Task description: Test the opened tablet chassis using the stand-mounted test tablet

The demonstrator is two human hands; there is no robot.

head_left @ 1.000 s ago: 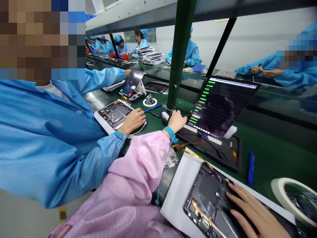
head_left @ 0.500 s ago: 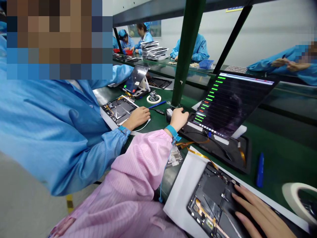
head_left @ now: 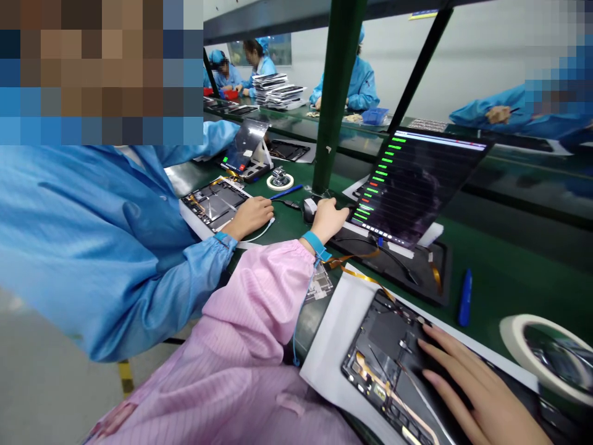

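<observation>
I'm in an electronics workshop, arranged like a factory line — long green benches (head_left: pixel 498 275), opened tablet-like devices (head_left: pixel 380 330) with bare circuitry, stacked flat panels (head_left: pixel 279 96), co-workers (head_left: pixel 365 83) in matching blue smocks, and a corded teal wristband (head_left: pixel 317 245) at my pink cuff (head_left: pixel 296 254).

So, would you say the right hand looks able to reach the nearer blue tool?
Probably yes: only the flat opened device and the white sheet seem to lie between the right hand and the blue tool.

Blue pen-like tool (head_left: pixel 465 298) near a white tape roll (head_left: pixel 513 339); green post (head_left: pixel 339 99), blue bin (head_left: pixel 374 116) and layered stack (head_left: pixel 277 93) beyond.
</observation>
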